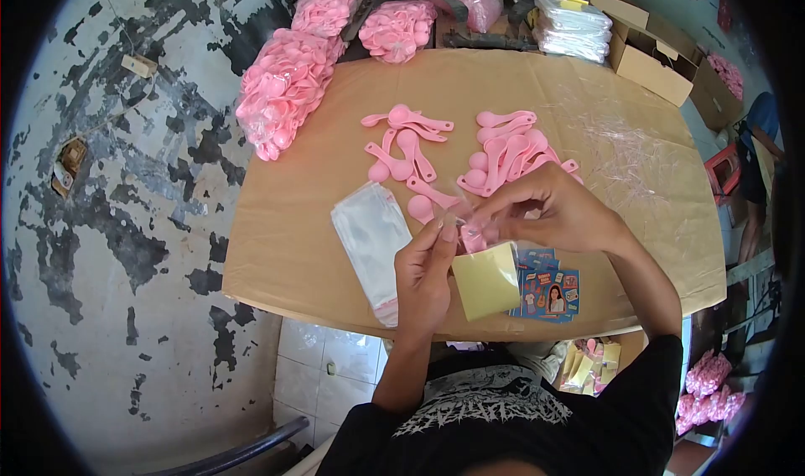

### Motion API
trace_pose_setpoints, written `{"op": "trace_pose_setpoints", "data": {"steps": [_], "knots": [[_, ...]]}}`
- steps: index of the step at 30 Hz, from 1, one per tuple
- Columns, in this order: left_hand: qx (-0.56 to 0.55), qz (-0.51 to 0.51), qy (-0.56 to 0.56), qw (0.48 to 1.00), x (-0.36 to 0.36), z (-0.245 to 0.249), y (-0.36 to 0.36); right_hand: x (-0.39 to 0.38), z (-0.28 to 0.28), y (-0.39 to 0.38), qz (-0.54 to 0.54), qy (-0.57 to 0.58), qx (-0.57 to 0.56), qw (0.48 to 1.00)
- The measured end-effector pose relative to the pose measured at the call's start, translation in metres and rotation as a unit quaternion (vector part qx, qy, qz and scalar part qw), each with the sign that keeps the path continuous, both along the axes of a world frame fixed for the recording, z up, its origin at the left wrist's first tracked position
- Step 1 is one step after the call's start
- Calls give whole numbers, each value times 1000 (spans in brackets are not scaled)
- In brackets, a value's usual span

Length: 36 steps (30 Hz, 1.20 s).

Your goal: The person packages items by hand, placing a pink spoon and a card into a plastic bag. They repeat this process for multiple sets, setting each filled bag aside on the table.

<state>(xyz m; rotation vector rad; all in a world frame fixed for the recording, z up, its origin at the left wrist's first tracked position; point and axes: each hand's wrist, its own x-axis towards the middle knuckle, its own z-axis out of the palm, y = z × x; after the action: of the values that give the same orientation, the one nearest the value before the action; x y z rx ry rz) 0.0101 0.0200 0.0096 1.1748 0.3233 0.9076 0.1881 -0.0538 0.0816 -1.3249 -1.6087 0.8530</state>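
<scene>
My left hand (426,276) pinches the upper edge of a small clear plastic bag with a gold-yellow card (486,285) inside it. Fingers curled, my right hand (558,212) grips the bag's mouth from the other side. Something pink (474,238), seemingly a measuring spoon, shows through the film between both hands; the fingers partly hide it. Left of my left hand lies a stack of clear bags (366,245). Blue printed cards (549,296) lie just under my right wrist. Loose pink spoons (408,153) are spread beyond my hands, and a second pile of pink spoons (507,145) sits right of them.
Brown paper covers the table (314,216). Large bags of pink spoons (285,86) stand at the back left. Thin plastic strips (625,153) litter the right side. At the back right are wrapped stacks (573,27) and a cardboard box (654,61). Below the front edge sits a box of filled packs (594,363).
</scene>
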Motion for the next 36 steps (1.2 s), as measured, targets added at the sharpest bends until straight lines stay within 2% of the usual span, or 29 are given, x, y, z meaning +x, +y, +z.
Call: {"op": "trace_pose_setpoints", "data": {"steps": [2, 5, 8, 11, 14, 17, 20, 23, 26, 29, 30, 33, 34, 36], "knots": [[8, -14, -13, 1000, -1, 1, 1, 2, -9, 0, -24, 13, 34, 999], [83, -39, 11, 996, -9, 16, 6, 1, -8, -8, -50, 70, 0, 996], [103, -92, 40, 990, -14, 24, 8, 5, -1, -19, -46, 40, 39, 997], [175, -109, 87, 975, -16, 15, 16, 21, -9, -26, 28, -107, 166, 980], [271, -115, 103, 950, -14, 12, 18, 30, -17, -31, 51, -108, 195, 973], [296, -121, 127, 939, -13, 17, 18, 34, -21, -35, 51, -119, 193, 973], [298, -138, 89, 940, -11, 16, 17, 33, -18, -37, 58, -119, 204, 970], [147, -159, 54, 975, -7, 18, 6, 36, -14, -38, 62, -112, 200, 971], [218, -155, 64, 961, -5, 10, 4, 43, -19, -36, 58, -135, 216, 965], [221, -130, 139, 957, -2, 3, -1, 28, -6, -47, -94, -12, 77, 992], [215, -134, 123, 960, 0, 2, -5, 19, -4, -51, -68, 27, 87, 993], [176, -136, 84, 971, 2, 7, -18, 6, -1, -62, -38, -141, -1, 989], [153, -134, 75, 976, 2, 13, -20, 6, 2, -70, -55, -116, -59, 990], [131, -120, 68, 982, -3, 14, -17, 19, -7, -95, -73, -140, -16, 987]]}}
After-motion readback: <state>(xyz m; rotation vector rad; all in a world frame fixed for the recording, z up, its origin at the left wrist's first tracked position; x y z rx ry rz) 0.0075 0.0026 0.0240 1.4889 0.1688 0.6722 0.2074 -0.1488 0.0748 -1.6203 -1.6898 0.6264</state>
